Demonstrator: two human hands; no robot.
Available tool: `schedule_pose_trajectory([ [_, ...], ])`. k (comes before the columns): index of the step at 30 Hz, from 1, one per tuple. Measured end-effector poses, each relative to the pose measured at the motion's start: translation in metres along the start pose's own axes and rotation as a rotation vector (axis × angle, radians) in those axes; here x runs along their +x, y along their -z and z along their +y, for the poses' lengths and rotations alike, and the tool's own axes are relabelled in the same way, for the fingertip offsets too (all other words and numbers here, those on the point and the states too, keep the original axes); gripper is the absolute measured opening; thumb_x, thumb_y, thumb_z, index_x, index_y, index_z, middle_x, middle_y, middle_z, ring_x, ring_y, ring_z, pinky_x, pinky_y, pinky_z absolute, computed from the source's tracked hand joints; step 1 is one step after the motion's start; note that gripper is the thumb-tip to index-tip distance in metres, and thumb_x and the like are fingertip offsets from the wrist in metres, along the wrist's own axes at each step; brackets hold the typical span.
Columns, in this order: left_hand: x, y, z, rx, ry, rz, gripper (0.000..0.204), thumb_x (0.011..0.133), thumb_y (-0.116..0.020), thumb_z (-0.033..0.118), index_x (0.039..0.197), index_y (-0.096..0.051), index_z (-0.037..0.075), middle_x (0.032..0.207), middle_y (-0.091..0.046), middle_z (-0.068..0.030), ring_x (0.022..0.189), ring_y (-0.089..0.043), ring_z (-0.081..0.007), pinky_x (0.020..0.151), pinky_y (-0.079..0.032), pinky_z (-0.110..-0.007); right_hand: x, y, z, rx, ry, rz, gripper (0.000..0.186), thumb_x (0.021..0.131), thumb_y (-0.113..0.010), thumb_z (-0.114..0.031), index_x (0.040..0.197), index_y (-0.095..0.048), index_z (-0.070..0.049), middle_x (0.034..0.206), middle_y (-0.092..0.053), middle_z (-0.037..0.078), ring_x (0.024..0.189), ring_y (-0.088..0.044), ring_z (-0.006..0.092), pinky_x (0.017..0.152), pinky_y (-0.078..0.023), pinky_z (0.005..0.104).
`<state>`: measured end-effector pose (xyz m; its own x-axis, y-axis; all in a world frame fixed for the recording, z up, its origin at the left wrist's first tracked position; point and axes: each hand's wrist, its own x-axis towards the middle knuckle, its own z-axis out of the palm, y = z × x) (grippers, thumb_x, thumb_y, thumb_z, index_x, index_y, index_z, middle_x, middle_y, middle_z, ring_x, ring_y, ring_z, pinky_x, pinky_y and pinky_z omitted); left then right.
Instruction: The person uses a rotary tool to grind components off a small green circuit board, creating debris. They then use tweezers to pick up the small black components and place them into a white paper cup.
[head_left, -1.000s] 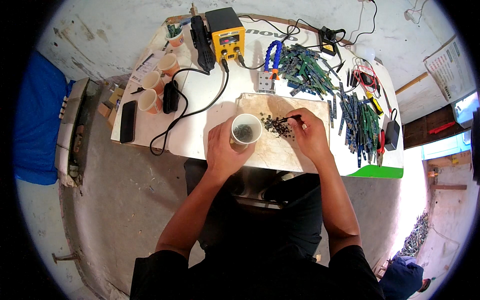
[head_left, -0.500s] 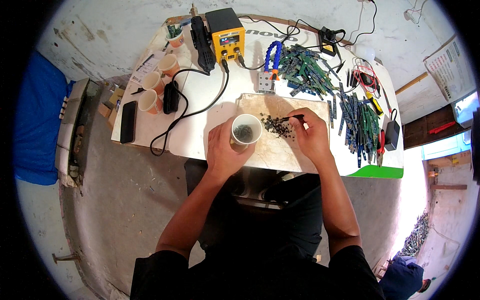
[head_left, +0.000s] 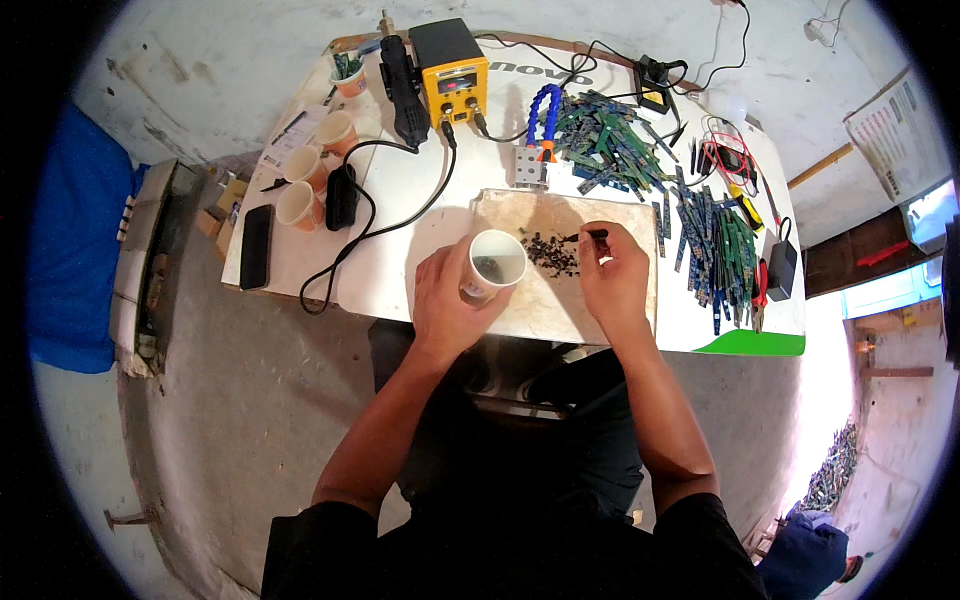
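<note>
My left hand (head_left: pixel 443 300) is wrapped round a paper cup (head_left: pixel 513 262), which tilts slightly above the near left part of a stained tan board (head_left: pixel 610 208). Small dark pieces lie at the bottom of the cup. Just right of it, a loose scatter of tiny black chips (head_left: pixel 550 256) covers part of the board. My right hand (head_left: pixel 618 278) pinches slim black tweezers (head_left: pixel 592 235), their tips pointing left over the chips. Whether a chip is between the tips is too small to tell.
Behind the board stand a blue jointed hose (head_left: pixel 542 112) and a yellow hot-air station (head_left: pixel 457 88). Green circuit-board strips (head_left: pixel 612 140) are heaped at the back, with another heap (head_left: pixel 718 245) at right beside red-handled pliers (head_left: pixel 761 285). Paper cups (head_left: pixel 297 207), a phone (head_left: pixel 257 245) and a cable lie left.
My right hand has shifted a little left and turned with the tweezers. The cup in my left hand has moved slightly right and changed its tilt.
</note>
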<state>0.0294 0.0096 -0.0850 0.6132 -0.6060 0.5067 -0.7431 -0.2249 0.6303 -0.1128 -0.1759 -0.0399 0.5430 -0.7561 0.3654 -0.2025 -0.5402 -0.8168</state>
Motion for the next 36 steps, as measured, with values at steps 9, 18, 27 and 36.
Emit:
schedule_pose_trajectory([
  [9, 0.002, 0.002, 0.003, 0.005, 0.001, -0.009, 0.083, 0.076, -0.096, 0.021, 0.148, -0.059, 0.006, 0.126, -0.067, -0.0149, 0.117, -0.065, -0.0357, 0.1, -0.052, -0.049, -0.008, -0.006, 0.003, -0.08, -0.004, 0.007, 0.011, 0.099, -0.072, -0.005, 0.108, -0.073, 0.002, 0.091, -0.073, 0.02, 0.076, -0.073, 0.0298, 0.071, -0.058, 0.0393],
  [18, 0.002, 0.002, 0.002, -0.003, -0.014, 0.0, 0.082, 0.076, -0.096, 0.023, 0.148, -0.06, 0.008, 0.126, -0.067, -0.0141, 0.117, -0.066, -0.0362, 0.099, -0.053, -0.049, -0.012, -0.01, 0.0, -0.211, 0.135, -0.024, 0.012, 0.099, -0.074, -0.003, 0.109, -0.073, 0.002, 0.097, -0.074, 0.018, 0.078, -0.074, 0.0298, 0.071, -0.059, 0.038],
  [27, 0.003, 0.003, 0.003, 0.001, -0.018, -0.006, 0.082, 0.076, -0.096, 0.022, 0.148, -0.06, 0.008, 0.126, -0.067, -0.0141, 0.116, -0.065, -0.0365, 0.099, -0.053, -0.049, -0.009, -0.009, -0.006, -0.164, 0.172, 0.008, 0.008, 0.098, -0.071, 0.0, 0.106, -0.071, 0.0, 0.097, -0.072, 0.021, 0.08, -0.072, 0.0377, 0.072, -0.059, 0.0429],
  [36, 0.002, 0.003, 0.001, -0.005, -0.042, 0.014, 0.083, 0.075, -0.096, 0.022, 0.149, -0.06, 0.008, 0.128, -0.068, -0.0132, 0.118, -0.065, -0.0359, 0.102, -0.051, -0.048, -0.011, 0.007, -0.058, 0.264, 0.16, -0.185, 0.011, 0.103, -0.072, -0.004, 0.111, -0.074, 0.003, 0.101, -0.077, 0.014, 0.089, -0.074, 0.0173, 0.081, -0.057, 0.0307],
])
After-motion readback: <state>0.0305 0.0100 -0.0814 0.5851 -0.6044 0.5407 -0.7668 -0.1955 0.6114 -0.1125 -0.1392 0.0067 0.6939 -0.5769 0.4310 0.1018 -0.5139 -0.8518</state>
